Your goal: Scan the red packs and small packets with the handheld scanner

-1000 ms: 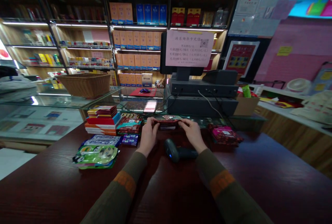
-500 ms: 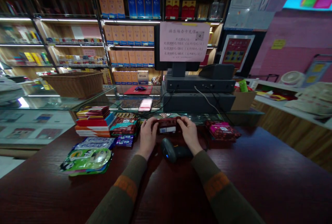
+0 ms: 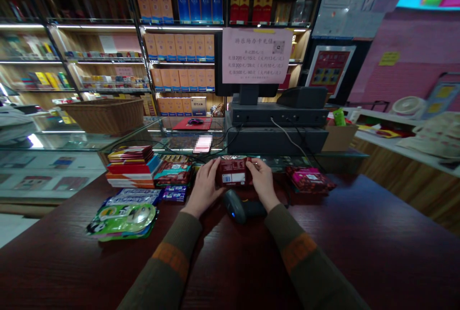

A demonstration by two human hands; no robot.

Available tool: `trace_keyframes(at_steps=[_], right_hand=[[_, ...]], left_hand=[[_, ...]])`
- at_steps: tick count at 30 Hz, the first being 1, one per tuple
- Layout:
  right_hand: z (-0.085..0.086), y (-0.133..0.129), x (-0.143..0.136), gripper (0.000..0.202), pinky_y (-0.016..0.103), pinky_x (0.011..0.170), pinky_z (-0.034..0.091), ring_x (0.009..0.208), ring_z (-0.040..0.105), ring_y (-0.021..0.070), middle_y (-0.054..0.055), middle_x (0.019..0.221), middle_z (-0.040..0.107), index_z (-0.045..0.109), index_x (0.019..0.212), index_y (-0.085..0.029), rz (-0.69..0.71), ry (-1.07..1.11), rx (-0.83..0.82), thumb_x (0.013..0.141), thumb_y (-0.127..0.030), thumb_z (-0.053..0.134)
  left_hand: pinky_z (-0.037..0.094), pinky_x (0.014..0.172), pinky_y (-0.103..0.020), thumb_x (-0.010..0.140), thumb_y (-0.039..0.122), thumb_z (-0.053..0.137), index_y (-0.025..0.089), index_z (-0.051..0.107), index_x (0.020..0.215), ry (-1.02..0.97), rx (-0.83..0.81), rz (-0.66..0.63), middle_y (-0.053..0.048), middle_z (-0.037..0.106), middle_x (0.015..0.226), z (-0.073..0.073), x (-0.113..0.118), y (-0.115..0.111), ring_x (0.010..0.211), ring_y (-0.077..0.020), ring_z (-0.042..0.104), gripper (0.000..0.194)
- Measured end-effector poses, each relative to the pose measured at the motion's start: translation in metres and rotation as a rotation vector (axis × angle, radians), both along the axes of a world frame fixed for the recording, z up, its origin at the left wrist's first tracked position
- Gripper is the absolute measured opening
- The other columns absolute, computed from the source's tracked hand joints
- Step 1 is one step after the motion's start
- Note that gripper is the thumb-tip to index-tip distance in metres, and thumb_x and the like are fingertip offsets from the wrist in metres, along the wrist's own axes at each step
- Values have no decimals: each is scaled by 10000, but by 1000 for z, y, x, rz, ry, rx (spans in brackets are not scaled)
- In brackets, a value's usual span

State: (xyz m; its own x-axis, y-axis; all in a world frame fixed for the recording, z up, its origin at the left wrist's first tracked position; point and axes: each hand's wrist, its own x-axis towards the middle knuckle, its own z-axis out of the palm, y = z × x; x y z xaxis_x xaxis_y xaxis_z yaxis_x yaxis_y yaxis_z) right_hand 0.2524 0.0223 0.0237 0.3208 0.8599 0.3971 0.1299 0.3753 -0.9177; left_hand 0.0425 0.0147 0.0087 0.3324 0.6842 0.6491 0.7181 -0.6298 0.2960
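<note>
A dark red packet (image 3: 233, 170) with a white label and barcode is held between my two hands, one at each side. My left hand (image 3: 204, 186) grips its left edge, and the fingers of my right hand (image 3: 263, 180) pinch its right edge. Just below the packet a black barcode scanner (image 3: 235, 207) lies on the dark wooden table (image 3: 230, 262), its blue light on. Left of my left hand are teal-and-brown packets (image 3: 174, 172) and small purple packets (image 3: 174, 193). A pink-and-brown packet (image 3: 309, 179) rests to the right of my right hand.
Stacked red, blue and orange boxes (image 3: 131, 167) stand at the left, with a green panda package (image 3: 124, 221) in front. Behind are a wicker basket (image 3: 108, 117), a phone (image 3: 203, 143), and a monitor with a pink notice (image 3: 257, 56) above dark register units (image 3: 275, 141).
The packet has tilted so that more of its labelled face shows. My left hand has turned and its fingers have shifted along the packet's left side. The scanner lies where it was.
</note>
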Motion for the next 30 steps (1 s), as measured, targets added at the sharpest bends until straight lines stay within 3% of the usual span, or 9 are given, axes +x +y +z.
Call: trace_keyframes(at_steps=[5,9,12,14,18,24,30], right_hand=[[5,-4,-5,290,303,661,521,736,671,221,45,821,743,659,854,-210,52,21,-4,787,-489,621],[6,-5,-7,293,288,624,513,701,650,205,28,788,730,661,838,-211,95,31,4,787,-499,634],[7,-5,-8,280,285,622,515,699,646,199,20,791,728,662,829,-216,117,56,12,780,-492,654],[7,-5,-8,281,288,631,521,708,651,199,22,801,731,663,831,-218,127,67,14,780,-494,657],[7,-6,-8,306,305,648,538,742,669,215,31,807,735,668,833,-215,123,57,6,768,-513,664],[7,-8,-7,379,342,654,571,792,700,240,64,917,760,704,987,-202,146,50,-57,777,-513,648],[-5,-7,8,524,425,915,559,980,721,256,99,1083,760,646,1224,-183,192,-33,-71,807,-501,644]], left_hand=[[253,1209,-552,789,294,731,239,87,1597,64,96,99,-175,384,1518,-3,0,1,1457,-328,344,1034],[240,1208,-591,758,341,765,247,215,1570,89,131,168,-171,434,1460,-1,-2,-1,1440,-361,363,985],[215,1222,-591,741,350,777,247,304,1531,87,170,186,-176,360,1538,3,-2,-5,1495,-378,269,926],[188,1237,-581,757,335,756,232,273,1540,98,190,164,-170,329,1580,4,-2,-6,1521,-362,223,926],[150,1255,-556,784,304,704,205,191,1569,125,177,119,-148,436,1529,4,-3,-6,1503,-322,290,943],[109,1257,-571,744,298,726,201,332,1495,113,172,128,-140,499,1477,2,-7,-6,1464,-330,351,854],[108,1261,-567,731,247,716,197,358,1454,83,164,150,-131,516,1466,0,-12,-6,1452,-312,377,808]])
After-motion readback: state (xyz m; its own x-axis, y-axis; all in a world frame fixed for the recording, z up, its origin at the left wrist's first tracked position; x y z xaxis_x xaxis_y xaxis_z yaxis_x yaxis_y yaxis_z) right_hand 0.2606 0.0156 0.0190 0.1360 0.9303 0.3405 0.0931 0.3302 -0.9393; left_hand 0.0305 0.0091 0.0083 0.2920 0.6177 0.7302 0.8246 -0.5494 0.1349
